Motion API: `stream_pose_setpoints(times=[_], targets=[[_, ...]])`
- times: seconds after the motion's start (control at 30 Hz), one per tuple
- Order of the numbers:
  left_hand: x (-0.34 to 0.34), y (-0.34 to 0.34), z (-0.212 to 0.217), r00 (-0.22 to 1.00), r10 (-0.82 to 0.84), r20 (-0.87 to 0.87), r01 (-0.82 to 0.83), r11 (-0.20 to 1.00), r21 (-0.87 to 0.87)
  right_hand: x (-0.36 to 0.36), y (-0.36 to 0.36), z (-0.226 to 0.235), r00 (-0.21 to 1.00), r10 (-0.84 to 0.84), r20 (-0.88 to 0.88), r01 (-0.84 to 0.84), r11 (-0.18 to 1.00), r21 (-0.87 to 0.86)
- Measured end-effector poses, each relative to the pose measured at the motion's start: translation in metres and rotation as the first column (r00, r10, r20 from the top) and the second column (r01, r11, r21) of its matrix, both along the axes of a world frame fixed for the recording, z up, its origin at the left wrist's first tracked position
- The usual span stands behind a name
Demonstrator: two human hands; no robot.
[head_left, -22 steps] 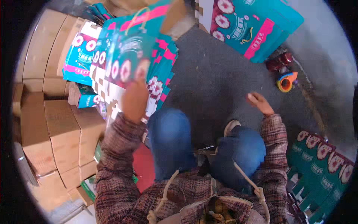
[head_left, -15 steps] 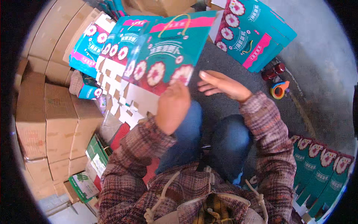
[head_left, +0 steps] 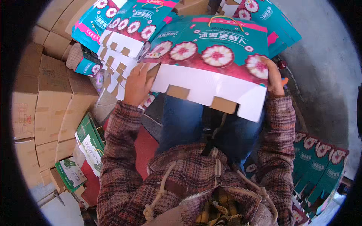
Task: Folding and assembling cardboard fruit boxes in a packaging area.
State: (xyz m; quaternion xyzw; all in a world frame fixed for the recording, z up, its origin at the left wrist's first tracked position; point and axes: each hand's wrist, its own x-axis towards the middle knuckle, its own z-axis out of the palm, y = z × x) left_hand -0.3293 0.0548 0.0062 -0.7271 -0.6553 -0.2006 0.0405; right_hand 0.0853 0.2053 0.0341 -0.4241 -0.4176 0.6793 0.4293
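In front of me is a teal and pink cardboard gift box (head_left: 211, 41) with printed round slices and a yellow cord handle (head_left: 228, 19). Its white bottom flaps (head_left: 188, 77), with cut-out notches, hang toward my knees. My right hand (head_left: 275, 77) is closed on the right edge, some fingers out of sight behind the panel. At the lower left corner, beside a folded side flap, my left hand (head_left: 137, 84) grips the box's edge, its fingertips partly hidden. A stack of flat teal boxes (head_left: 139, 22) lies just beyond my left hand, their white notched flaps (head_left: 122, 49) fanned toward me.
Brown cartons (head_left: 52, 98) are piled along the left. Green boxes (head_left: 71, 173) lie by my left forearm. More teal boxes (head_left: 279, 22) rest against the far right wall, and a row of standing teal boxes (head_left: 320, 162) is at the lower right. An orange tape dispenser (head_left: 285, 81) shows behind my right hand.
The gift box has come off the stack, moved right and nearer, and turned to face me. My right hand, free before, now holds its right edge; my left hand shifted left to its other side.
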Motion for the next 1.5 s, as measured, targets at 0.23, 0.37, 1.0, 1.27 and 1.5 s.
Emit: stream_pose_setpoints(times=[0.23, 0.37, 1.0, 1.27, 1.5], targets=[[0.028, 0.023, 0.004, 0.92, -0.39, 0.036, 0.391, 0.908, -0.152, 0.049, -0.012, 0.011, 0.987, -0.122, 0.104, 0.135, 0.983, -0.126], [0.037, 0.035, 0.012, 0.833, -0.548, -0.078, 0.535, 0.833, -0.141, 0.074, -0.005, 0.003, 0.99, -0.138, 0.025, 0.14, 0.971, -0.192], [0.18, 0.1, 0.047, 0.863, -0.503, -0.038, 0.502, 0.864, -0.048, 0.008, -0.045, 0.008, 0.983, -0.159, 0.088, 0.126, 0.945, 0.301], [0.213, 0.062, -0.036, 0.916, -0.2, 0.348, 0.173, 0.979, 0.108, -0.018, -0.047, -0.034, 0.924, -0.006, 0.382, -0.08, 0.975, 0.209], [0.191, 0.056, -0.053, 0.838, -0.059, 0.542, 0.147, 0.982, -0.12, -0.008, -0.027, -0.055, 0.734, -0.186, 0.653, -0.098, 0.923, 0.373]])
